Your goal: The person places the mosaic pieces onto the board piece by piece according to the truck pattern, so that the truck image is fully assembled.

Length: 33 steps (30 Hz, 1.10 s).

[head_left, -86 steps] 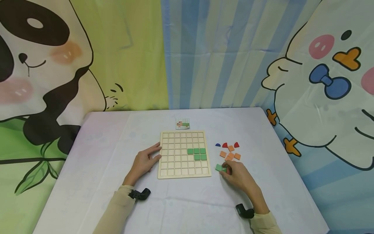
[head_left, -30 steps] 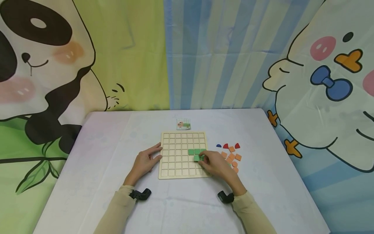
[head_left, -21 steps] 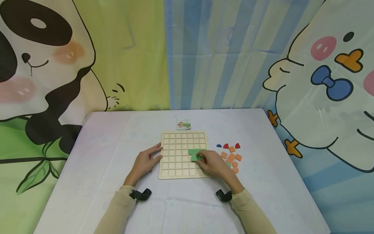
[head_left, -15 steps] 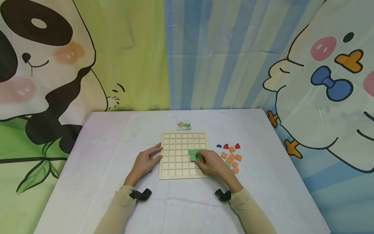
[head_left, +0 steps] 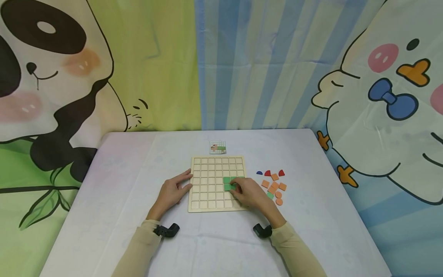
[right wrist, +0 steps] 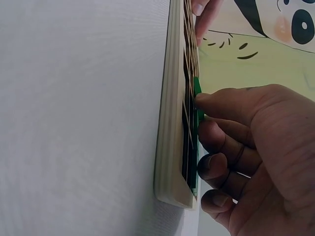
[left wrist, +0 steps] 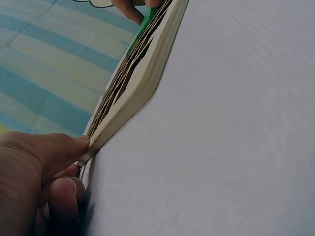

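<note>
A pale wooden grid board (head_left: 204,195) lies on the table. My left hand (head_left: 172,189) rests at its left edge; in the left wrist view the thumb (left wrist: 69,147) touches the board's edge, with the other fingers loosely bent below. Over the right part of the grid, my right hand (head_left: 250,192) pinches a green square tile (head_left: 227,187) between thumb and forefinger, at a cell left of the lower green row. Other green tiles (head_left: 226,180) sit in the row above, partly covered by that hand. In the right wrist view the thumb (right wrist: 221,104) lies against a green tile.
Right of the board lie several orange square tiles (head_left: 265,183), two orange round pieces (head_left: 279,201), a green tile (head_left: 270,195), two red pieces (head_left: 281,172) and a blue half-round piece (head_left: 259,172). A small picture card (head_left: 217,147) lies behind the board.
My right hand took a green tile from the loose pieces, brought it over the board and slid it leftward to the cell under the upper row's left tile. The left hand stayed in place.
</note>
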{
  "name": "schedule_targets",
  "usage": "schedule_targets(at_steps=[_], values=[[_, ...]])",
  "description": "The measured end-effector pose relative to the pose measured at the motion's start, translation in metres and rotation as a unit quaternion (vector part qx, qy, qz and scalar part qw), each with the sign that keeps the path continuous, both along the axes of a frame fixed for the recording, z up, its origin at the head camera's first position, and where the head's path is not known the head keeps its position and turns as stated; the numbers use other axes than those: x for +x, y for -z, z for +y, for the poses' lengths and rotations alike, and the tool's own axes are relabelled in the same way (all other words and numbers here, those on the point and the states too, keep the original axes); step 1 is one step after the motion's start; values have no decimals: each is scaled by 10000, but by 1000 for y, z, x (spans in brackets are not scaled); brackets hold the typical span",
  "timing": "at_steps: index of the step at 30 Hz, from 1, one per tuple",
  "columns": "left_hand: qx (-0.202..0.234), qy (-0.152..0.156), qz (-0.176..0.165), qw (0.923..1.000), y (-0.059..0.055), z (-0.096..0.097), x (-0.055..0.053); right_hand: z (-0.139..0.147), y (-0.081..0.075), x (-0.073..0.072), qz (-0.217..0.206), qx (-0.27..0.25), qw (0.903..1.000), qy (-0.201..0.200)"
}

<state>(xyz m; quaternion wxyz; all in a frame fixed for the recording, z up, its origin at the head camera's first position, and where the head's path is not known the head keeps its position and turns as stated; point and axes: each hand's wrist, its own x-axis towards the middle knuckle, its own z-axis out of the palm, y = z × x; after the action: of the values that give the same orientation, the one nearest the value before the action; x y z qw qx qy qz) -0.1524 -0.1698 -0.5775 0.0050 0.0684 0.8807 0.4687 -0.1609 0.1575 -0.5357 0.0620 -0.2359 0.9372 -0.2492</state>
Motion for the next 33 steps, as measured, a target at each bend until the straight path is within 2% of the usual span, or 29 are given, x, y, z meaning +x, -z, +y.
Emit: schedule_targets(at_steps=[11,25,33], values=[[5,21,-2,10000,0,-1,0,-2,1,0,191,64,9998,-34],[-10,21,26,10000,-1,0,1,-4,-1,1,-105,130,9998,69],[7,1,15,10000,-3,1,1,-3,-4,4,-104,105,9998,139]])
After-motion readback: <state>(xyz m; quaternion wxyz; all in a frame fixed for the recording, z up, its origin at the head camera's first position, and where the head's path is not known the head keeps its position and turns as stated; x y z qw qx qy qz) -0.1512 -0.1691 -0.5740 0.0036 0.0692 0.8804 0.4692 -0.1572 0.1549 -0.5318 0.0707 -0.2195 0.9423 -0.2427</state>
